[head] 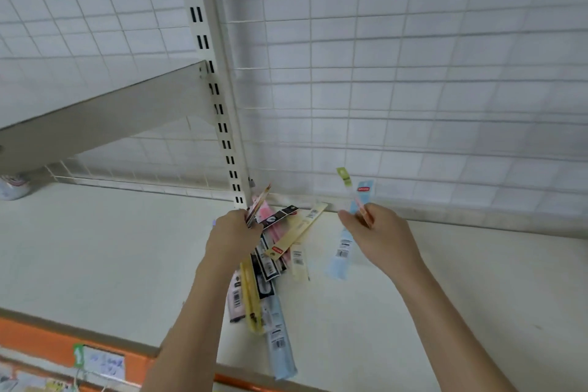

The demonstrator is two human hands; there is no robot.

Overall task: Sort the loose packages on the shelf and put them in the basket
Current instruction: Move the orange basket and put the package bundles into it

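My left hand grips a pink-and-tan pack; my right hand pinches a light blue pack with a red label, plus a lime-green-topped one. Between them the pile is black-and-white, pale yellow, pink and blue. Shelf is cream with an orange front edge, behind it a white wire grid.

The left hand covers the lower ends of the packages in its grip, and its forearm hides part of the pile of packages on the shelf. Package print is too blurred to read. A pale object at the left edge is cut off.
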